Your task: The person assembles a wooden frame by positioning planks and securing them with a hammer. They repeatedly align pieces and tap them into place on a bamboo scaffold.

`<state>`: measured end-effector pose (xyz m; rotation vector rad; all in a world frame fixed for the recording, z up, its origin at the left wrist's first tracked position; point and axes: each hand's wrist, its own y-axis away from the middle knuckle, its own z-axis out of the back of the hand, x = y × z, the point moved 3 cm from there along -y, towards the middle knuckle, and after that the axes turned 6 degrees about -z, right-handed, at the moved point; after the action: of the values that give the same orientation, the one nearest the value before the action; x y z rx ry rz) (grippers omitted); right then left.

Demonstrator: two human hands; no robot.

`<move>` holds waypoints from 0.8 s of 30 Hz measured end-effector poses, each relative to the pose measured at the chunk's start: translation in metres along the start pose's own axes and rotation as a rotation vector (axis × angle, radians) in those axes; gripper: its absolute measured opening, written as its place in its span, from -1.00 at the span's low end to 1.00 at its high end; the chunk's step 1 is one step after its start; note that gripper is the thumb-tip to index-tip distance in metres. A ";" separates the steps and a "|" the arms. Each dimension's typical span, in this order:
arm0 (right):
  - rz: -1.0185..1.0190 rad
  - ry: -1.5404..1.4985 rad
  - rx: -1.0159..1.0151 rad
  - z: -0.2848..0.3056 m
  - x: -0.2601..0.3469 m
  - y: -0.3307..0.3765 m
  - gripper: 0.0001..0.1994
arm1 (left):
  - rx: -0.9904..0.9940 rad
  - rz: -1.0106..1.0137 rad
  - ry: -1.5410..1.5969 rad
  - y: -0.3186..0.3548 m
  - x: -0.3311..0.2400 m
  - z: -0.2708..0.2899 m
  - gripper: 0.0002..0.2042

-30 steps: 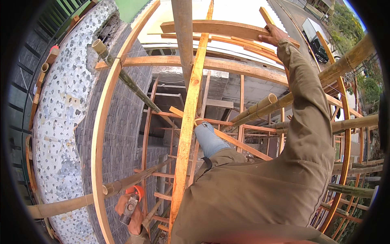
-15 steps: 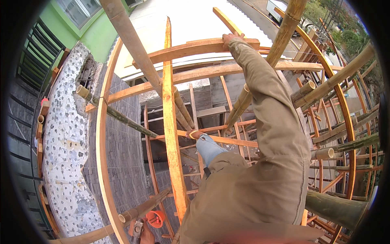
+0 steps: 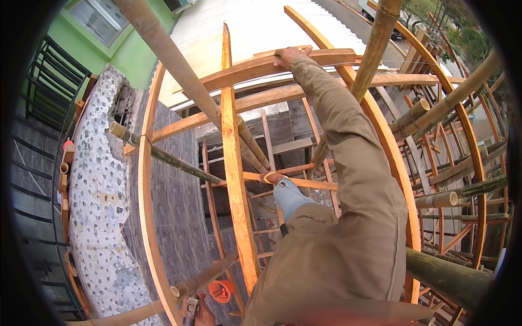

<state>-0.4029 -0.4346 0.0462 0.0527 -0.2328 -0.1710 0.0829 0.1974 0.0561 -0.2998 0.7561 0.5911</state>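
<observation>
My right arm, in a brown sleeve, reaches forward over the timber frame. At its end my right hand (image 3: pixel 290 57) is closed over the top of a short wooden beam (image 3: pixel 244 71). That beam lies across an upright-looking timber (image 3: pixel 234 163) and reaches toward a long timber (image 3: pixel 375 111) on the right. At the lower left my left hand (image 3: pixel 203 314) is wrapped round a hammer (image 3: pixel 190 309), its metal head showing and its handle mostly hidden. Just right of that hand is an orange bucket (image 3: pixel 221 291) with small items inside.
My sandalled foot (image 3: pixel 270 178) rests on a wooden crosspiece (image 3: pixel 310 184) above a deep opening. Bamboo poles (image 3: pixel 168 60) slant through the frame. A broken mosaic wall (image 3: pixel 103 206) runs along the left. White corrugated roofing (image 3: pixel 239 27) lies ahead, and more scaffolding stands right.
My right hand has shifted left along the short beam. The whole scene sits slightly further right in view, and more of the long right-hand timber shows. My left hand keeps the hammer.
</observation>
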 end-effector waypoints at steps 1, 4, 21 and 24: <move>0.007 -0.013 0.004 0.001 -0.004 0.003 -0.52 | -0.001 0.007 0.003 0.001 0.001 0.000 -0.86; 0.029 -0.038 0.027 0.008 -0.016 0.016 -0.55 | -0.005 0.016 0.011 0.003 0.001 0.000 -0.86; -0.043 -0.324 -0.135 0.037 -0.042 0.045 -0.45 | 0.009 -0.009 0.017 0.024 0.006 0.008 -0.84; 0.128 -0.780 -0.752 0.035 -0.043 0.072 -0.59 | 0.041 -0.128 0.008 0.023 0.001 0.004 -0.83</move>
<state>-0.4410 -0.3577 0.0757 -0.7884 -0.9319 -0.1358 0.0713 0.2179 0.0573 -0.3105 0.7501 0.4531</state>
